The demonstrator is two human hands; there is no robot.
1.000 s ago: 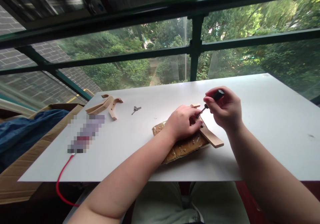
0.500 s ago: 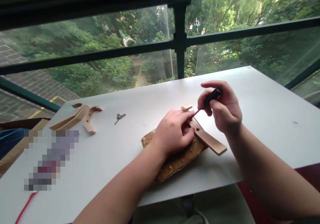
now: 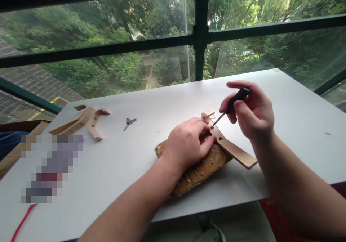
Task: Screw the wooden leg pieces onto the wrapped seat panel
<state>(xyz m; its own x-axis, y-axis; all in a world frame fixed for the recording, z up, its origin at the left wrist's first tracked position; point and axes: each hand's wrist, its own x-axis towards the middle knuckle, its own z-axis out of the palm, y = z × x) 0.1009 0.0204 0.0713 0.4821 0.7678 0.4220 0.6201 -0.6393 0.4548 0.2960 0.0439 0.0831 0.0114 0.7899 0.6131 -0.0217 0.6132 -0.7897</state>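
Holding smooth, curl-ended wood hook [image 3: 238, 152] on glossy pad [image 3: 198, 173] with left hand [image 3: 186, 143]; grasping black screwdriver [image 3: 238, 99] in right hand [image 3: 255, 116].

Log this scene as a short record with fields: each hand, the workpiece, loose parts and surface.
Left hand: thumb and index finger against the wooden hook
Right hand: grips the black-handled screwdriver, tip at the hook's upper hole
Workpiece: wooden hook, lying across a brown plastic-wrapped block
Loose parts: small metal screws, curved wooden pieces
Surface: white table
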